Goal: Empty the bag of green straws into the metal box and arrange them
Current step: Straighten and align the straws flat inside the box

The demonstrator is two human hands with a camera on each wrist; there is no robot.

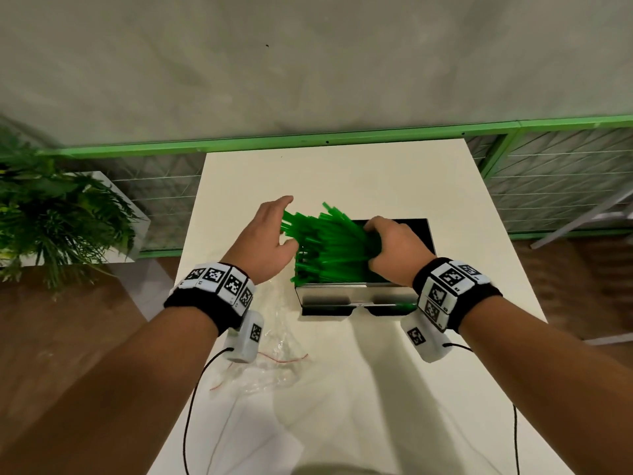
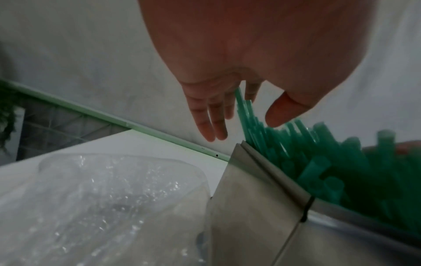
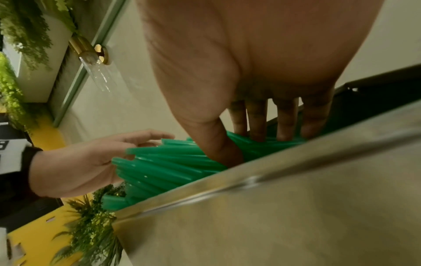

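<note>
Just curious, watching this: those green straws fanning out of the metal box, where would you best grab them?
Around the bundle's middle, from above. The green straws fan out over the metal box at its left edge, so the right hand wraps them while the left hand steadies the loose ends.

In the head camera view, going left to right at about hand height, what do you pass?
Potted plant → left hand, fingers straight against the straw ends → green straws sticking out of the metal box → right hand gripping the straws.
</note>
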